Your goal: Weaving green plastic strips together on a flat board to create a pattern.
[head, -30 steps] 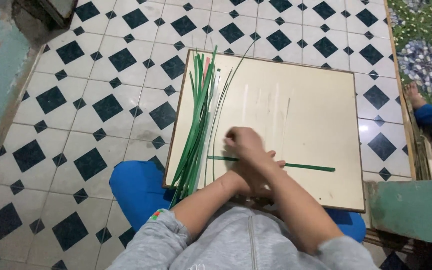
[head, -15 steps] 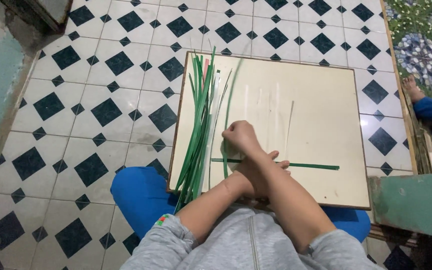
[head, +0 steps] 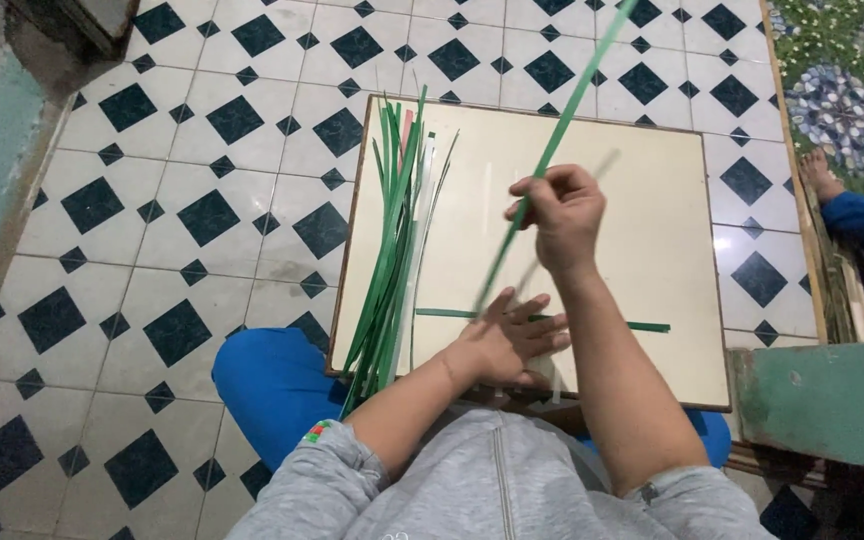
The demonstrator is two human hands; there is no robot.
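Your right hand (head: 560, 215) is closed in a pinch around a long green strip (head: 552, 150), which slants up toward one o'clock and out past the top of the view. Your left hand (head: 504, 340) lies open, fingers spread flat, pressing down a second green strip (head: 642, 325) that lies crosswise on the pale board (head: 652, 200) resting on your lap. So far only that one strip is laid down; the lifted one is not yet placed. At nine o'clock from your hands, a bundle of green strips (head: 392, 250) waits along the board's left edge, untouched.
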